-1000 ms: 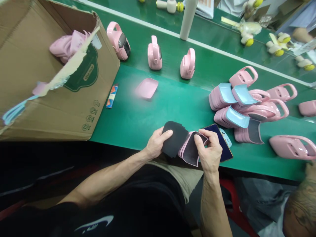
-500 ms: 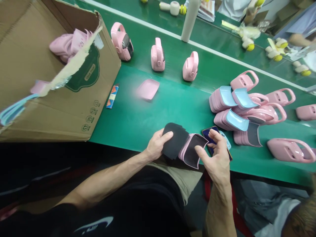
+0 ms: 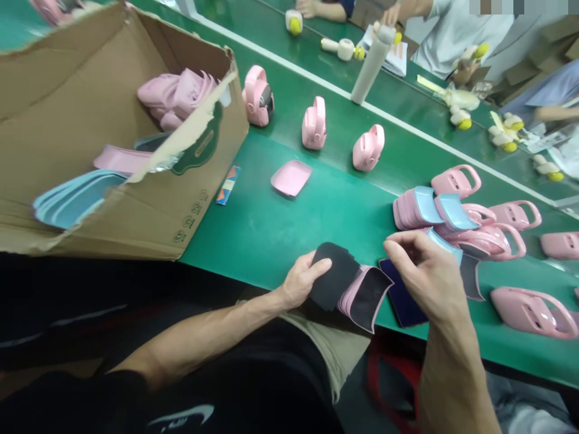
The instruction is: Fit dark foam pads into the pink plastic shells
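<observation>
My left hand grips a fanned stack of black sheets, thumb on top. Below their right end sits a small stack of pink-edged curved panels with a black inner face, at the table's front edge. My right hand is raised over a dark-screened phone, thumb and forefinger drawn together; anything between them is too small to make out. Just beyond that hand stand stacks of curved pink panels with light-blue faces, partly hidden by it.
A cardboard box at left holds pink and blue parts. On the green table are a loose pink panel, a small packet, pink handled housings and a pale bottle. Other people work across the table.
My right hand has moved right, away from the pink-edged panels, and its thumb and forefinger have come together. My left hand still holds the black sheets. The camera view has shifted.
</observation>
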### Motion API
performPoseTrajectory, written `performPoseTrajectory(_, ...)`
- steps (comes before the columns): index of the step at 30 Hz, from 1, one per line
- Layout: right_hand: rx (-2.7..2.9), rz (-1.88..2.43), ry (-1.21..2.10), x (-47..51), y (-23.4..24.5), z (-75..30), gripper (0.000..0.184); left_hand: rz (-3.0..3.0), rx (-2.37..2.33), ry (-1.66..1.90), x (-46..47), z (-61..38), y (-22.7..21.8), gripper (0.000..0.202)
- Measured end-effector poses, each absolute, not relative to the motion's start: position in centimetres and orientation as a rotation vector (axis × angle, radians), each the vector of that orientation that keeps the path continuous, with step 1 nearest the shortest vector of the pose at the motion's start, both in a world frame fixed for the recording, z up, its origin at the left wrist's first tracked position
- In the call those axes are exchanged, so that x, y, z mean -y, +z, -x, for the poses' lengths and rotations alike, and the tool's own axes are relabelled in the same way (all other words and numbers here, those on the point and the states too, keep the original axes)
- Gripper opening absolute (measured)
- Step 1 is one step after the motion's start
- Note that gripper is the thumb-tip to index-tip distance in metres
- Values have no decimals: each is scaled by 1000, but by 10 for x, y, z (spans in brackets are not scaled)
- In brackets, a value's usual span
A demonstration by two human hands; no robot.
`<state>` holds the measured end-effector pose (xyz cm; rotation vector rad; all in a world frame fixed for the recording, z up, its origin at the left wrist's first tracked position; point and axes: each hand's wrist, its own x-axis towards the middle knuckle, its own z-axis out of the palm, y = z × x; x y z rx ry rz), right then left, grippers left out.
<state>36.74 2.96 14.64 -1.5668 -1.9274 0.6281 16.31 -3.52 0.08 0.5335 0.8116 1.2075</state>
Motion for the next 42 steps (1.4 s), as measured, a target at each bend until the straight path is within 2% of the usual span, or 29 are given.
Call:
performPoseTrajectory(3,2201,1481,812,-86,151,-318,33,-561,-824,1221,35,-163,1,57)
performPoseTrajectory(6,2353,1571,1032,-135,135,-258,32,-599,-817,1231,36,-162,2,60)
performPoseTrajectory(12,2215,1736,1212,-189,82,-176,39,-639,-832,1248,39,-161,-3,64)
performPoseTrajectory(15,2105,1778,1294,-196,76,-165,39,-636,-835,1249,40,-159,-4,65)
performPoseTrajectory(18,2026,1723,1351,-192,95,-181,34,-626,-810,1254,40,-157,-1,62)
performPoseTrajectory(21,2039,1508,1391,-175,131,-224,37,-611,-767,1260,40,-156,0,58)
performPoseTrajectory(25,2166,1576,911,-118,168,-307,45,-586,-774,1263,40,-156,-2,54)
performPoseTrajectory(27,2075,1645,983,-75,173,-346,50,-567,-788,1262,40,-158,-3,54)
performPoseTrajectory(34,1762,1891,1221,44,135,-414,62,-517,-801,1282,36,-162,-2,55)
performPoseTrajectory(42,1665,1903,1223,55,104,-406,61,-481,-871,1288,35,-162,6,58)
